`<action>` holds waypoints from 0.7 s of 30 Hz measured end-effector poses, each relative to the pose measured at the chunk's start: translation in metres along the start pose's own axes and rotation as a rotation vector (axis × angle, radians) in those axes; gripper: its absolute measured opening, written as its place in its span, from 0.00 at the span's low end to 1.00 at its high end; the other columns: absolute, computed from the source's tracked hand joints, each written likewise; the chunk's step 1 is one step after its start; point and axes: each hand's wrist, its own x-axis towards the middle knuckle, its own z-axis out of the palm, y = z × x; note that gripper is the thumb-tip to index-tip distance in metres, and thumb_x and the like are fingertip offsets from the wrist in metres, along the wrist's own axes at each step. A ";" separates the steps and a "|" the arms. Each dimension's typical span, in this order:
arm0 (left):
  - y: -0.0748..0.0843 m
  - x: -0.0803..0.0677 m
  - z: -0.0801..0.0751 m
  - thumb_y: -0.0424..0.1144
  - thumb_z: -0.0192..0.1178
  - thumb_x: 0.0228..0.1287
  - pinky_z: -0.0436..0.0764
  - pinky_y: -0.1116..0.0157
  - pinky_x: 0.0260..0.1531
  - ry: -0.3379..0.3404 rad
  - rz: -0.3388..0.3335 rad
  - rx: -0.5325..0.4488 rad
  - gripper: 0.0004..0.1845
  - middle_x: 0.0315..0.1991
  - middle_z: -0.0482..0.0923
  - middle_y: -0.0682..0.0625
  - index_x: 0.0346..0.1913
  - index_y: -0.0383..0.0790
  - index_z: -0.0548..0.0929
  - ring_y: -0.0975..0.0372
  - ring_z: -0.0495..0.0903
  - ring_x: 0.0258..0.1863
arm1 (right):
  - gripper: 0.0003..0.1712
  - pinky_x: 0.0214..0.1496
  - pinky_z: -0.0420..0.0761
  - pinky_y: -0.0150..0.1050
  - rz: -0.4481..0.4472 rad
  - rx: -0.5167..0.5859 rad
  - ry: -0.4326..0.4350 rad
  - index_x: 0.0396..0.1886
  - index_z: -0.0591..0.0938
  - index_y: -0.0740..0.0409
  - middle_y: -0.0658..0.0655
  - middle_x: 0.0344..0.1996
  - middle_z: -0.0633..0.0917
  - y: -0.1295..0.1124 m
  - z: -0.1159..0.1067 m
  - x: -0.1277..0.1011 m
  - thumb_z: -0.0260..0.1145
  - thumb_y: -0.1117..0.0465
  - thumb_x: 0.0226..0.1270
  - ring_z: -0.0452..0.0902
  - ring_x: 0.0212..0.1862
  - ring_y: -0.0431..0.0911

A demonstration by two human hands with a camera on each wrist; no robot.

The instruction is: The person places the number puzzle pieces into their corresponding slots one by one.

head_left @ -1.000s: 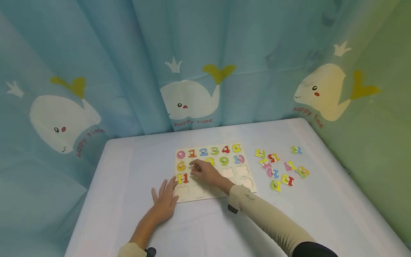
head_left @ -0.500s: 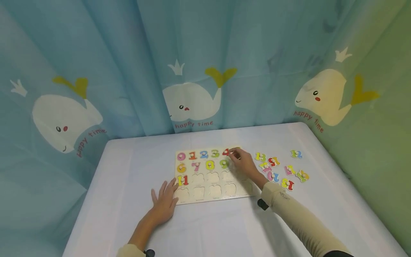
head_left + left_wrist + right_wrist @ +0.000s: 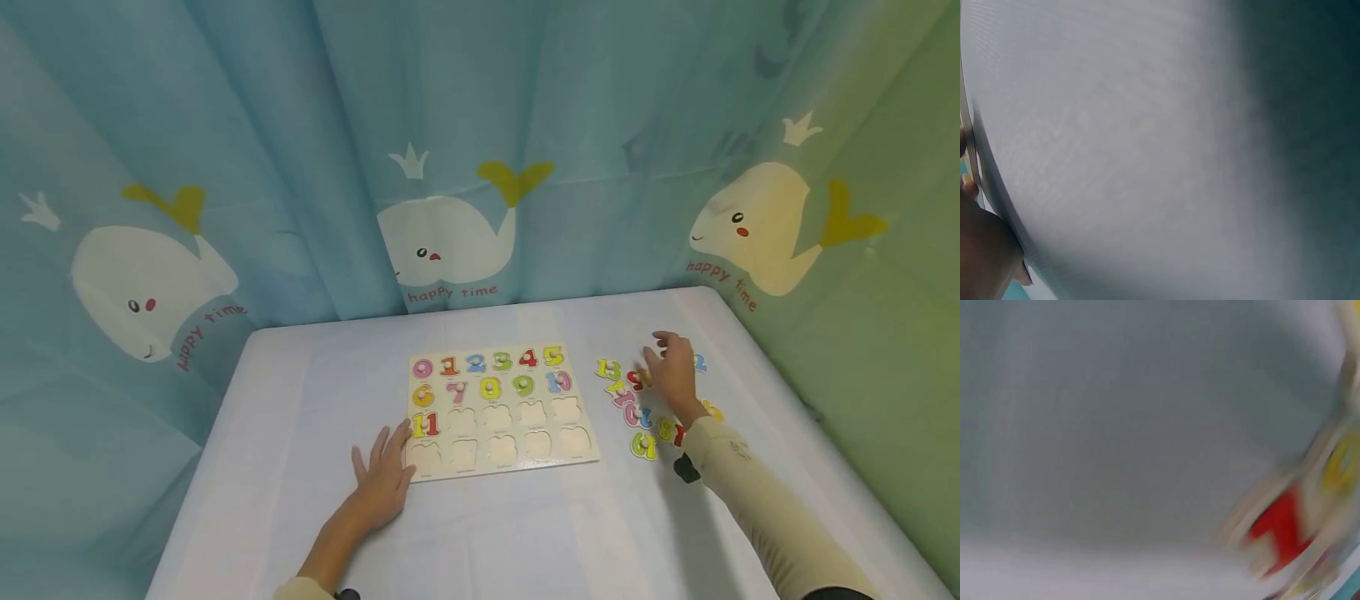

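Observation:
A wooden number puzzle board lies on the white table, with pieces 0 to 11 set in it and several cut-outs bare. My left hand lies flat, fingers straight, against the board's lower left corner. My right hand hovers with loose spread fingers over the loose number pieces to the right of the board, holding nothing. The left wrist view shows only tabletop and a bit of my hand. In the blurred right wrist view a red and yellow piece shows.
A blue curtain with white whales hangs close behind and around the table. The table's right edge runs just beyond the loose pieces.
My right hand left the 7 in the board's second row, swept right across the board and now hangs over the loose pieces. The left hand stayed put.

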 end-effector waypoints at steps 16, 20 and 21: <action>0.001 0.002 -0.001 0.38 0.51 0.67 0.26 0.36 0.57 -0.002 -0.002 0.019 0.34 0.72 0.50 0.44 0.72 0.39 0.51 0.46 0.41 0.70 | 0.24 0.57 0.64 0.58 0.209 -0.032 0.036 0.63 0.65 0.74 0.74 0.54 0.70 0.050 -0.031 0.013 0.49 0.68 0.69 0.64 0.56 0.65; 0.001 0.001 -0.002 0.38 0.50 0.68 0.26 0.36 0.57 -0.018 -0.002 0.017 0.34 0.72 0.50 0.44 0.73 0.39 0.51 0.45 0.40 0.71 | 0.22 0.55 0.66 0.56 0.225 -0.060 0.011 0.62 0.66 0.73 0.73 0.53 0.72 0.053 -0.030 0.017 0.49 0.69 0.70 0.67 0.54 0.63; 0.000 0.000 -0.003 0.39 0.50 0.68 0.26 0.36 0.57 -0.020 -0.002 0.020 0.33 0.72 0.50 0.44 0.73 0.39 0.51 0.45 0.40 0.71 | 0.22 0.54 0.67 0.55 0.225 -0.062 0.011 0.62 0.67 0.73 0.72 0.52 0.73 0.052 -0.029 0.018 0.49 0.69 0.70 0.68 0.53 0.63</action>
